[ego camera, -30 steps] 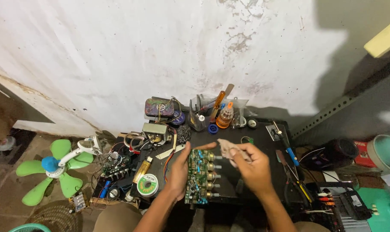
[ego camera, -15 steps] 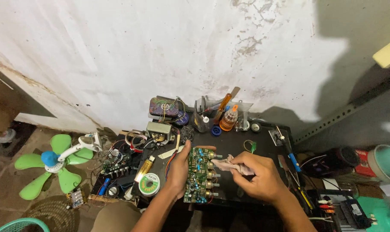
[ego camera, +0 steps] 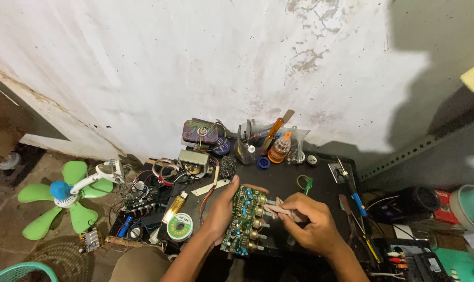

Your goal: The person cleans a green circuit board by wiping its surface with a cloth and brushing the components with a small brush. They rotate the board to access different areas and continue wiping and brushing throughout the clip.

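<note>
Left hand [ego camera: 222, 211]: clasps the green circuit board [ego camera: 243, 220] by its left edge, tilting it up, likely to steady it.
Right hand [ego camera: 311, 225]: pinches a pale tool [ego camera: 280, 210] against the knob shafts.
Board position: above the black worktop [ego camera: 284, 180], beside the solder spool [ego camera: 179, 227].
Board axis: long axis runs near-to-far; shafts point right.

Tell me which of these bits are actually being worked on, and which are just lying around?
In use:
left hand holding the green circuit board
right hand holding a pale tool against the board's knobs

Lying about:
green fan
solder reel
orange bottle
transformer
blue-handled tool
</note>
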